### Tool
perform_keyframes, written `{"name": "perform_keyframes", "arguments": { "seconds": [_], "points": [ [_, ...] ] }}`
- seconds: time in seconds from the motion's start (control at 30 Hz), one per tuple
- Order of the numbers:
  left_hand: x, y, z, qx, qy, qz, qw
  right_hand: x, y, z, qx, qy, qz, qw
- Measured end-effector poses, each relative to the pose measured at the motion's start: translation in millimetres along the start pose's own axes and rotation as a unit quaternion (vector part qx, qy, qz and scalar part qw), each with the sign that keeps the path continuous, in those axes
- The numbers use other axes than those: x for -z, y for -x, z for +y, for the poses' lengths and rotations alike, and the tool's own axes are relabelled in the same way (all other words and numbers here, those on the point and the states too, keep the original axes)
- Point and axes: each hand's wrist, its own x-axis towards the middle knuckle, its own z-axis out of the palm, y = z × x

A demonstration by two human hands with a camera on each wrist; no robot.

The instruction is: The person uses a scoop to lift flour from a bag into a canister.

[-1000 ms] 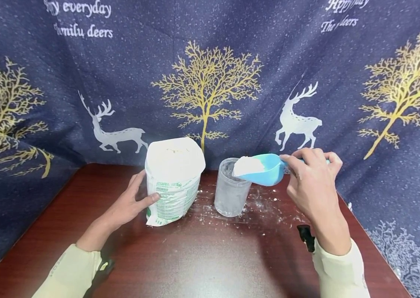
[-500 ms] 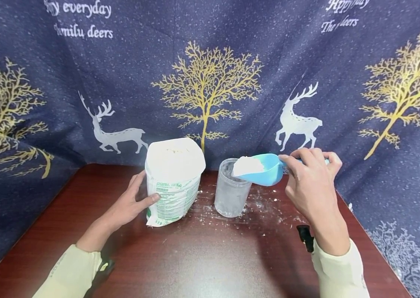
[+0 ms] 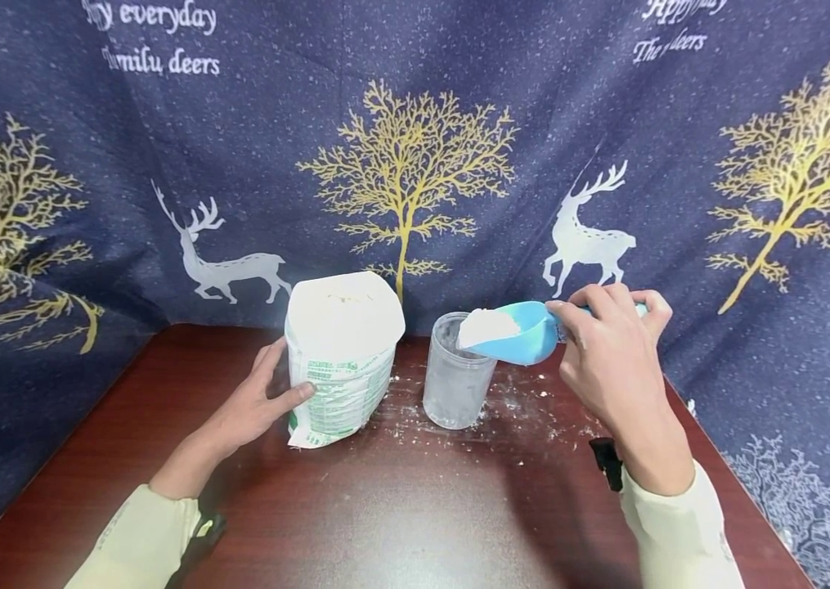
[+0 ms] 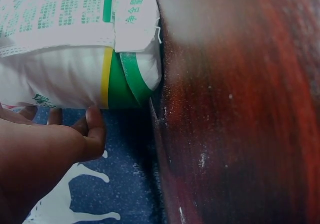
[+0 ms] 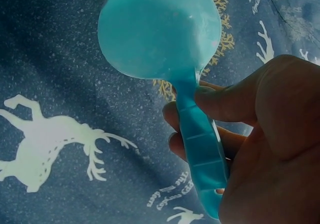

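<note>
Navy cloth (image 3: 238,164) behind, white-flecked, loosely creased, filling the whole backdrop. Printed on it: gold tree (image 3: 406,176) at centre, another toward each side; two white deer between, left one (image 3: 234,268) and right one (image 3: 593,249). White lettering (image 3: 168,62) up top. Table (image 3: 356,507) red-brown, wood-grained, glossy; pale glare (image 3: 422,560) at near edge.

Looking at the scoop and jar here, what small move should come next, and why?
Probably the right hand should gently tip the blue scoop, spilling the white powder into the jar: the heap sits at the scoop's front, which appears over the jar's open mouth, and the jar stands upright.
</note>
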Motion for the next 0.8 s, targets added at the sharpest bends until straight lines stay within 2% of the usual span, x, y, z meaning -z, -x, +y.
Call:
{"name": "perform_keyframes", "arguments": {
  "seconds": [0.4, 0.57, 0.8],
  "points": [
    [-0.2, -1.3, -1.1, -0.001, 0.001, 0.001, 1.0, 2, -11.0, 0, 0.036, 0.021, -0.021, 0.9989],
    [0.0, -0.7, -1.4, 0.002, -0.002, 0.002, 1.0, 2, -14.2, -2, 0.038, 0.032, -0.048, 0.9976],
    [0.4, -0.3, -0.8, 0.004, 0.003, 0.003, 1.0, 1, -18.8, -5, 0.044, 0.041, -0.055, 0.9967]
  ]
}}
